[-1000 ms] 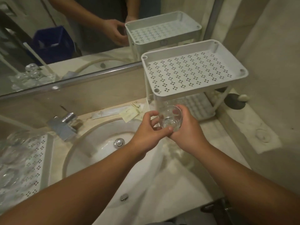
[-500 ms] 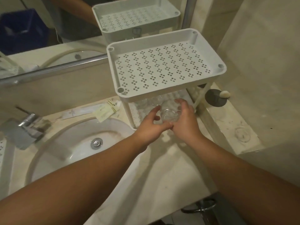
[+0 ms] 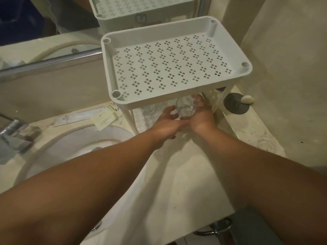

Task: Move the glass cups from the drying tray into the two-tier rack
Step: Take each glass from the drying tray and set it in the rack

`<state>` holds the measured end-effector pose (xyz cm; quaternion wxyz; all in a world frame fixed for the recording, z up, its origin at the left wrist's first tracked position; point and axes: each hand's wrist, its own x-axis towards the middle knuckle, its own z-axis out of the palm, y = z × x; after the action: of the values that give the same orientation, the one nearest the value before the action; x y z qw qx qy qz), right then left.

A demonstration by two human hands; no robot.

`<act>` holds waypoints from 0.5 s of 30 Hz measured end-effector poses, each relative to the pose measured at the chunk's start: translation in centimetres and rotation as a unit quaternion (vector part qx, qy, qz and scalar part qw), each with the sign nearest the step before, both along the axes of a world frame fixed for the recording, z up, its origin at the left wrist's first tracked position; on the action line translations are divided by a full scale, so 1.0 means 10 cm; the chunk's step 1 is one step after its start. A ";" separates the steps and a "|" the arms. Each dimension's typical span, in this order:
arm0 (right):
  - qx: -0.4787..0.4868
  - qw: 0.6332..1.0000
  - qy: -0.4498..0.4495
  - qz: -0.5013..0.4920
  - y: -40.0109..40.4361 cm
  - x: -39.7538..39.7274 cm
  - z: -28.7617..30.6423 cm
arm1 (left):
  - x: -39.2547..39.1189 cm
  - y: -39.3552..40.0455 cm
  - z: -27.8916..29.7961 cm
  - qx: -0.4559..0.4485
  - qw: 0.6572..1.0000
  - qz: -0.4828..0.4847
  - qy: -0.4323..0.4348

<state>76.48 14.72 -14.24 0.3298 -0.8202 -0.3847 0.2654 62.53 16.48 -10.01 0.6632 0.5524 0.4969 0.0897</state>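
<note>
Hands met at the front of the white two-tier rack (image 3: 177,68), just under the edge of its top shelf. I had my right hand (image 3: 201,115) wrapped around a clear glass cup (image 3: 185,107), fingers curled on its far side, and my left hand (image 3: 168,124) stood close against it on the near side with the fingers loosely spread, touching or nearly touching the glass; I could not tell whether the left one truly gripped. The cup was upright, at the mouth of the lower shelf (image 3: 141,121), above that perforated floor, and I could not tell if its base had touched down. Behind it, further in on the lower shelf, another glass (image 3: 150,108) showed dimly, partly hidden by the top shelf. The top shelf held nothing that I could see. The rack stood on the pale counter (image 3: 177,183), just right of the round sink (image 3: 70,147), with some paper sachets (image 3: 106,119) lying beside its left leg and a dark round disc (image 3: 235,105) by its right.
</note>
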 end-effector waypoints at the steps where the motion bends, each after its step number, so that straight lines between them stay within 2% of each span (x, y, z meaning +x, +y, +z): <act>1: 0.000 1.000 -0.004 -0.007 0.06 0.02 -0.03 | 0.02 0.02 -0.02 -0.002 1.000 -0.001 0.001; 3: -0.004 1.000 0.004 -0.008 0.12 0.04 -0.05 | 0.06 0.05 -0.05 -0.011 1.000 -0.002 0.002; 6: -0.032 0.998 -0.046 0.013 0.14 0.09 -0.08 | 0.11 0.10 -0.08 -0.018 1.000 0.000 0.000; 9: -0.021 0.991 -0.114 0.071 0.15 0.10 -0.09 | 0.15 0.14 -0.15 -0.016 1.000 -0.008 -0.002; 11: 0.007 0.991 -0.129 0.029 0.18 0.08 -0.07 | 0.17 0.17 -0.19 -0.015 1.000 -0.013 -0.008; 12: 0.018 0.996 -0.084 -0.015 0.19 0.07 -0.05 | 0.19 0.18 -0.21 -0.014 1.000 -0.008 -0.010; 13: 0.021 0.997 -0.066 -0.017 0.19 0.07 -0.10 | 0.22 0.20 -0.22 -0.015 1.000 -0.001 -0.012; 15: 0.015 0.995 -0.103 0.008 0.24 0.13 -0.12 | 0.26 0.24 -0.25 -0.030 0.999 0.016 -0.013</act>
<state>77.79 17.15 -15.41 0.2981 -0.8351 -0.4275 0.1764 65.10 18.85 -12.52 0.6843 0.5228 0.4997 0.0928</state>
